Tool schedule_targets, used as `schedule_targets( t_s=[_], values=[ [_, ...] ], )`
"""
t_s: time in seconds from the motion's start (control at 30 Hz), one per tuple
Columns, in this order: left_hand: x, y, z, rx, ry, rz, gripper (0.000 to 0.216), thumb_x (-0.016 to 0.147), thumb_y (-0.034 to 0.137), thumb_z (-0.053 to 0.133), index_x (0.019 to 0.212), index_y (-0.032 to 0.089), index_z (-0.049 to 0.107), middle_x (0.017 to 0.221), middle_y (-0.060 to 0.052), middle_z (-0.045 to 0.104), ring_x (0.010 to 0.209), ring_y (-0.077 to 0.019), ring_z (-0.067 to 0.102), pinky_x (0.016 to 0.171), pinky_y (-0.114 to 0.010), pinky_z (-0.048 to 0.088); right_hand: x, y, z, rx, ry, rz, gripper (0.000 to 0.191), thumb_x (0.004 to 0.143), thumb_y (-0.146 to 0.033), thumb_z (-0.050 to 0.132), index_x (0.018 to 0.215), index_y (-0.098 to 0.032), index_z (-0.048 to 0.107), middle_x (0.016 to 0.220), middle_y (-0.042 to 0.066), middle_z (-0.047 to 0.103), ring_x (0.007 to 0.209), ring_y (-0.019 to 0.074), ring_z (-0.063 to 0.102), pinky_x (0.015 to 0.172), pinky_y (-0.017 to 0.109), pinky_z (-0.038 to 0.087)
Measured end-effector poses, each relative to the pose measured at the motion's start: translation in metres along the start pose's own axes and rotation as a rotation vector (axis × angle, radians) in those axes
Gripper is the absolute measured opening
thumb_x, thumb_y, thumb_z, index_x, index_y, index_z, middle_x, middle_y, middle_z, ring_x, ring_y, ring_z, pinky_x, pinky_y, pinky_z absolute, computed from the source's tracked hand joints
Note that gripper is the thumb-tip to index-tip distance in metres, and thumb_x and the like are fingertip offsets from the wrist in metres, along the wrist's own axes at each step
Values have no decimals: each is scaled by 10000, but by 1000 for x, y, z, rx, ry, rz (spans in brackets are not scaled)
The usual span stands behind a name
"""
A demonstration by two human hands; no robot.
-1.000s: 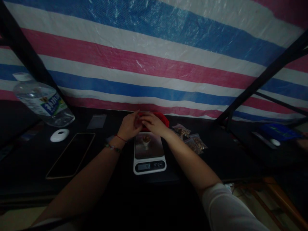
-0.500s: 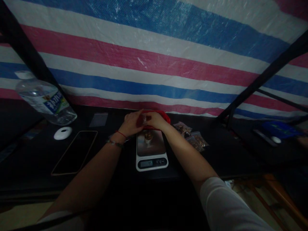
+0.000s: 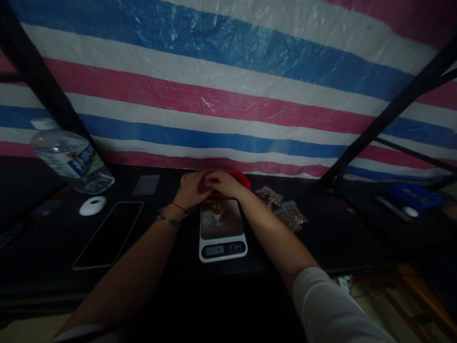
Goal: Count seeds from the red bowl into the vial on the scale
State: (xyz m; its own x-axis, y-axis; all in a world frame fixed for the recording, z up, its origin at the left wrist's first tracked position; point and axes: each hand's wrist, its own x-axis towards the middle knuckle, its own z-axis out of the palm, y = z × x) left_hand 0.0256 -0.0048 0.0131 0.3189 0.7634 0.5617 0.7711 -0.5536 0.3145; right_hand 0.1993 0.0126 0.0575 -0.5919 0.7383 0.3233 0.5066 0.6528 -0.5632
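Huge striped tarp fills the top of the frame, dark table below, and a white kitchen scale sits at center, long axis running toward the viewer, display at the near end. Both hands meet just above it over a red container: left hand and right hand touching, fingers curled together, though it's too dim to tell what they're pinching. Tiny cup sits upright on the scale.

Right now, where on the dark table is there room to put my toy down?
There is bare table between the phone and the scale, under the left forearm. Another bare stretch lies right of the seed bags. It is crowded behind the scale, where both hands meet at the red container.
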Motion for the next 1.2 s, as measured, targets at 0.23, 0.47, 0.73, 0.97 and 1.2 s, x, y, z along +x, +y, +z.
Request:
schedule_targets(
  t_s=[0.23,0.47,0.73,0.97,1.2],
  values=[
    [-1,-20,9,-77,168,-180,510,731,400,571,1170,144,524,1112,-121,608,1032,-262,573,929,-372,441,7,31,0,-286,-110,199,264,792,-94,544,977,-171,716,1026,73,701,962,195,621,880,271,436],
    [-2,-22,14,-145,166,-242,485,717,350,582,1155,147,535,1129,-117,611,1027,-258,585,931,-371,459,6,24,1,-293,-242,194,201,813,-152,573,959,-171,711,973,67,710,863,174,635,780,241,439],
    [-2,-24,13,-171,157,-273,455,731,345,565,1146,159,541,1114,-103,622,1010,-246,595,915,-364,468,-69,-22,-12,6,93,20,226,866,-296,562,1043,-186,650,984,49,663,880,143,592,769,264,447],
    [-1,-21,12,-174,132,-258,446,746,351,553,1150,164,541,1115,-99,627,1000,-240,594,901,-350,469,-106,-10,-4,100,96,38,226,748,-217,679,968,-176,651,892,38,657,755,136,597,638,237,452],
    [-1,-23,13,-161,132,-293,453,745,359,558,1152,161,548,1108,-101,632,976,-241,601,885,-350,474,-103,-13,-1,81,127,-39,77,795,-172,626,830,-186,693,821,32,655,772,136,612,707,258,476]
  ],
)
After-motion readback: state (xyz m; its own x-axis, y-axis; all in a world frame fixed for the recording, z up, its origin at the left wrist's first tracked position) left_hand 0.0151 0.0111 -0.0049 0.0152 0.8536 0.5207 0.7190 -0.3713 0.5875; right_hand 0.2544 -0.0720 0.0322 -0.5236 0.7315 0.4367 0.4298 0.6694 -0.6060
